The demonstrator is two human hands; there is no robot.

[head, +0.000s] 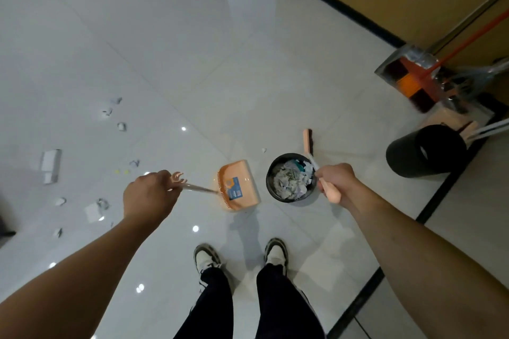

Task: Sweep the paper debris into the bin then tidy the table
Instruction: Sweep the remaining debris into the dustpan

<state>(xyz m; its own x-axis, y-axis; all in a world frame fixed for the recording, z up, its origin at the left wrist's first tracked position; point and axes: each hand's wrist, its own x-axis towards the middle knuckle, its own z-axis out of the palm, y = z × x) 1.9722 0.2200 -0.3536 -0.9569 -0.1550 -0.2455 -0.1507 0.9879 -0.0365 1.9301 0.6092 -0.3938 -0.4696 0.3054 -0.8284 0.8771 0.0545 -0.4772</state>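
My left hand (150, 192) grips the long handle of an orange dustpan (237, 186), which rests on the white tiled floor just left of a small black bin (271, 192). The bin is full of crumpled paper. My right hand (334, 179) holds the peach handle of a broom; its brush head (308, 140) sits on the floor behind the bin. Several paper scraps (103, 203) lie scattered on the floor to the left, and one small scrap (264, 150) lies behind the bin.
A larger black bin (421, 150) stands at the right. Behind it, more brooms and dustpans (413, 77) lean against a brown wall. A black floor strip (429, 209) runs along the right. My shoes (205, 257) are below the dustpan.
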